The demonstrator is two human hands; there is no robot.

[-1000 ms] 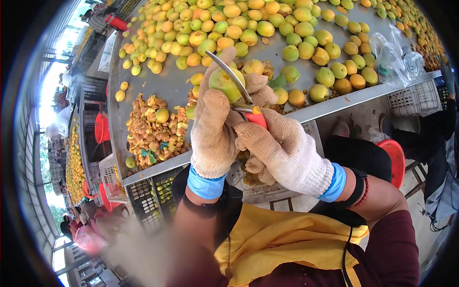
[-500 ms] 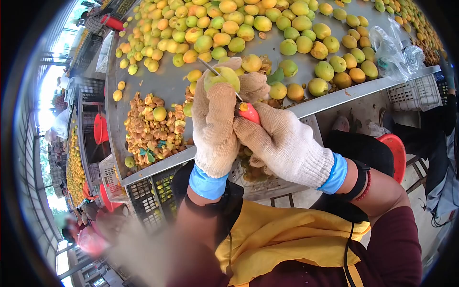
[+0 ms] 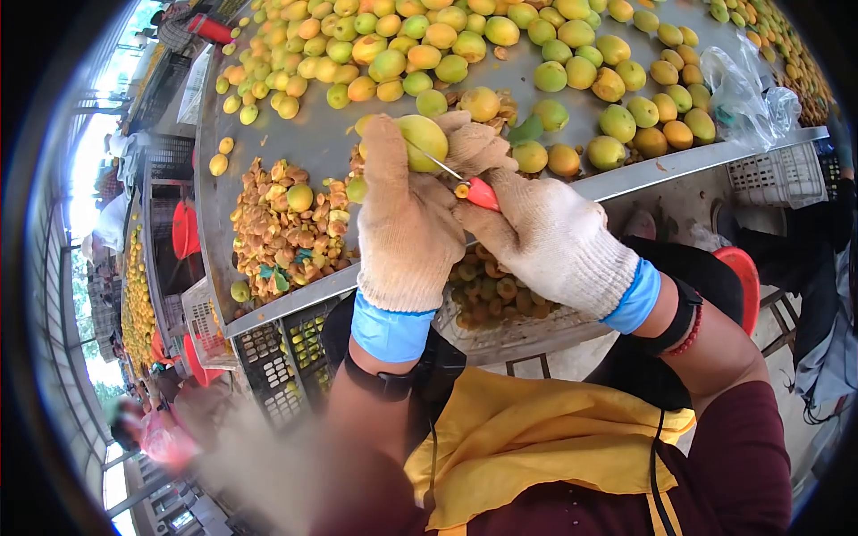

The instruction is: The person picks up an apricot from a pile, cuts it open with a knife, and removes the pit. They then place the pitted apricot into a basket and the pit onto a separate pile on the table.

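Just over the near edge of the metal table, my left hand [image 3: 407,237] holds a yellow-green apricot [image 3: 424,143], its thumb standing up along the fruit's left side. My right hand [image 3: 550,237] is closed around the red handle [image 3: 484,194] of a small knife. The thin blade [image 3: 441,165] runs up and left across the lower part of the apricot. Both hands wear tan-palmed knit gloves, with blue cuffs at the wrists. The right fingertips are close beside the left palm. Cut apricot pieces [image 3: 281,223] lie heaped left of my hands.
Many whole apricots [image 3: 380,64] cover the far side of the table [image 3: 572,116]. A clear plastic bag [image 3: 746,94] lies at the right edge. Below the table are a crate of apricots [image 3: 500,290] and dark crates [image 3: 268,371]. A red stool [image 3: 740,277] stands right.
The knife blade has drawn back from past the apricot's top to its lower side. My left thumb has straightened upward, and more of the apricot shows.
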